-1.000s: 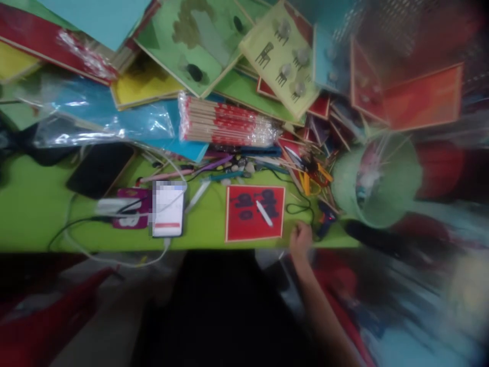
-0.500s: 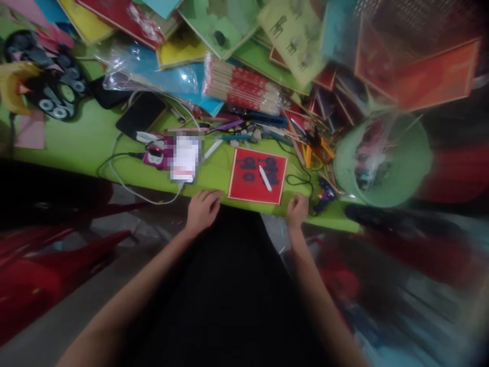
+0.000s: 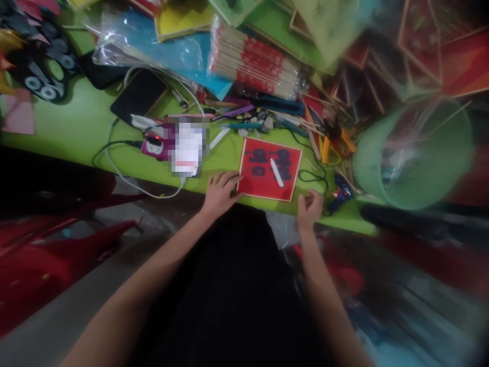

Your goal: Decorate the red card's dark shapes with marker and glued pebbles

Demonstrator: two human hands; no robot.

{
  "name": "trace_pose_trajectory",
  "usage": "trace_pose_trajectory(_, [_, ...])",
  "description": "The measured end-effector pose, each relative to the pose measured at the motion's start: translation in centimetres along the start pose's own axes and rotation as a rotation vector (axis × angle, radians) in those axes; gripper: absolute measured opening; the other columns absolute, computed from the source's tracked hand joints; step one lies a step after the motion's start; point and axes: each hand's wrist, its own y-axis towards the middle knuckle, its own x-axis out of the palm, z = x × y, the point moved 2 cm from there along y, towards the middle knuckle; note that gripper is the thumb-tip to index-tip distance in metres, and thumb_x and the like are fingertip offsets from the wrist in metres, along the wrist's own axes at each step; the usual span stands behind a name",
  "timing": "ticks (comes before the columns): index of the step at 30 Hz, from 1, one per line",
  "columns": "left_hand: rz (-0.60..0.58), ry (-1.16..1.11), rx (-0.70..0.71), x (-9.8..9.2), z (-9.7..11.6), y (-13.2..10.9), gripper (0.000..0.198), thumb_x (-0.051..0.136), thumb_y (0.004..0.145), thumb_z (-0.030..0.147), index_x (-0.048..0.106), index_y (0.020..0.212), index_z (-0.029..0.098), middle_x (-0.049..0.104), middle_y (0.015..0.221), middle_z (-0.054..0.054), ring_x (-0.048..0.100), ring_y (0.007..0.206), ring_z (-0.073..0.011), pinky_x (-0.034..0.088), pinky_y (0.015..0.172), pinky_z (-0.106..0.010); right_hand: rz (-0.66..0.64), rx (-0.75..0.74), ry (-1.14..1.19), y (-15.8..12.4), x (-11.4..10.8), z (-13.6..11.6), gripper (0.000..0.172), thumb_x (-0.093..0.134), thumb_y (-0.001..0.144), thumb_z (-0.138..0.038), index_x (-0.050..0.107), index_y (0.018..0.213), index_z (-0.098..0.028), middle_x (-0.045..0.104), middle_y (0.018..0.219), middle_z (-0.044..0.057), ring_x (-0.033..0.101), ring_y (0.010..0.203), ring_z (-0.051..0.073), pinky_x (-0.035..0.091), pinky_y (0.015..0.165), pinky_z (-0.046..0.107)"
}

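Note:
A square red panel [image 3: 254, 181] with a pale wooden border and dark cut shapes lies flat near the table's front edge. A white stick-like piece, perhaps a pen [image 3: 277, 173], rests slantwise on it. My left hand [image 3: 221, 192] is at the panel's lower left corner, fingers stretched out and thumb apart, touching the edge. To the right of the panel, my right hand [image 3: 310, 208] rests at the table edge, fingers curled in, nothing visible in them. Just beyond it lies a dark blue glue gun [image 3: 339, 193] with its black cord.
Left of the panel are a lit phone [image 3: 188, 148], partly pixelated, and a purple power adapter [image 3: 155, 145] with cables. Orange-handled pliers [image 3: 336, 145], bundled wooden sticks [image 3: 255, 61] and coloured boards crowd the back. A green bucket [image 3: 362, 158] stands at right.
My left hand has moved right and reached the panel's left edge, its fingers stretching out. My right hand stays beside the panel, still curled. The camera view has shifted.

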Motion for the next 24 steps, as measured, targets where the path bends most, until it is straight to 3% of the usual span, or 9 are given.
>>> trace_pose_trajectory(2, [0.008, 0.003, -0.016, 0.3, 0.3, 0.2, 0.043, 0.081, 0.091, 0.035, 0.071, 0.132, 0.029, 0.073, 0.137, -0.009, 0.063, 0.124, -0.0331, 0.043, 0.101, -0.048, 0.011, -0.010, 0.029, 0.4, 0.1, -1.5, 0.038, 0.063, 0.098, -0.050, 0.066, 0.119, -0.019, 0.065, 0.103, 0.008, 0.058, 0.079, 0.020, 0.051, 0.074, 0.035])
trace_pose_trajectory(4, [0.020, 0.010, -0.029, 0.6, 0.7, 0.4, 0.040, 0.080, 0.092, 0.039, 0.073, 0.131, 0.029, 0.073, 0.135, -0.010, 0.064, 0.121, -0.0332, 0.043, 0.099, -0.048, 0.006, -0.070, 0.030, 1.0, 0.5, -3.5, 0.034, 0.066, 0.098, -0.048, 0.068, 0.118, -0.021, 0.069, 0.110, 0.009, 0.062, 0.092, 0.023, 0.054, 0.083, 0.038])
trace_pose_trajectory(7, [0.039, 0.012, -0.015, 1.2, 1.2, 0.8, 0.036, 0.078, 0.094, 0.039, 0.074, 0.128, 0.028, 0.074, 0.132, -0.011, 0.064, 0.118, -0.0328, 0.043, 0.097, -0.048, -0.053, -0.163, 0.024, 2.0, 1.9, -6.2, 0.032, 0.068, 0.098, -0.045, 0.069, 0.122, -0.023, 0.072, 0.114, 0.009, 0.063, 0.109, 0.026, 0.053, 0.098, 0.044])
trace_pose_trajectory(9, [0.045, 0.011, 0.016, 1.5, 1.4, 1.0, 0.035, 0.077, 0.094, 0.040, 0.075, 0.127, 0.027, 0.074, 0.131, -0.012, 0.064, 0.116, -0.0324, 0.043, 0.096, -0.048, -0.079, -0.182, 0.010, 2.4, 2.8, -7.2, 0.033, 0.068, 0.098, -0.047, 0.068, 0.121, -0.023, 0.072, 0.114, 0.010, 0.063, 0.109, 0.027, 0.053, 0.099, 0.045])
trace_pose_trajectory(15, [0.056, 0.035, 0.077, 1.6, 0.9, 1.0, 0.037, 0.076, 0.094, 0.047, 0.075, 0.125, 0.028, 0.074, 0.130, -0.012, 0.064, 0.110, -0.0313, 0.043, 0.091, -0.046, -0.102, -0.117, -0.054, 3.1, 4.4, -7.5, 0.034, 0.066, 0.100, -0.047, 0.067, 0.121, -0.021, 0.069, 0.098, 0.007, 0.063, 0.090, 0.024, 0.053, 0.083, 0.040])
trace_pose_trajectory(19, [0.061, 0.046, 0.071, 1.3, 0.9, 1.2, 0.041, 0.075, 0.095, 0.046, 0.073, 0.131, 0.027, 0.074, 0.128, -0.013, 0.063, 0.109, -0.0317, 0.043, 0.089, -0.046, -0.144, -0.114, -0.130, 3.4, 4.6, -7.6, 0.024, 0.062, 0.103, -0.042, 0.069, 0.113, -0.022, 0.068, 0.094, 0.006, 0.062, 0.087, 0.022, 0.051, 0.082, 0.038])
trace_pose_trajectory(24, [0.050, 0.071, 0.073, 0.4, 0.5, 2.5, 0.034, 0.065, 0.101, 0.037, 0.072, 0.132, 0.024, 0.074, 0.125, -0.013, 0.063, 0.102, -0.0301, 0.043, 0.084, -0.044, -0.119, -0.092, -0.077, 2.9, 4.9, -7.2, 0.026, 0.053, 0.106, -0.042, 0.066, 0.112, -0.021, 0.069, 0.097, 0.008, 0.064, 0.087, 0.022, 0.053, 0.082, 0.038])
